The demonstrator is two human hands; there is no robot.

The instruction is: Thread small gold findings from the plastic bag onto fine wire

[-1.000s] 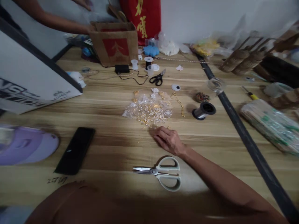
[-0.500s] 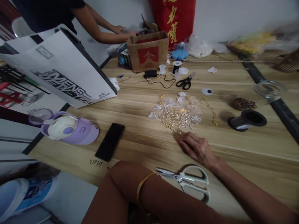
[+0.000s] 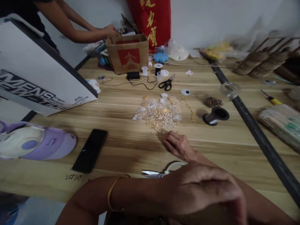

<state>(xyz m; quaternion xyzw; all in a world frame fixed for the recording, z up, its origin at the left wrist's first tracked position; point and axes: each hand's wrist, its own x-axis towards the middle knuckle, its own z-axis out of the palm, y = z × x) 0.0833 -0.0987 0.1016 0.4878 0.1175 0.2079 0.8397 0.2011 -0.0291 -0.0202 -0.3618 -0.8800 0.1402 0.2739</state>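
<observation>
Left hand [image 3: 206,189] swung into view, partly covering scissors [image 3: 153,173] — fingers bent, can't tell grip. Right hand [image 3: 179,146] curled, hold hidden, at near edge of trinket pile [image 3: 161,117], centre — careless sweep could scatter it.

You're in what looks like a craft workshop — your wood-grain table [image 3: 126,147] bears a heap of tiny shiny pieces [image 3: 161,117]. Near it sit a gold chain [image 3: 188,109], a dark spool [image 3: 213,117] and black-handled scissors [image 3: 166,84].
</observation>
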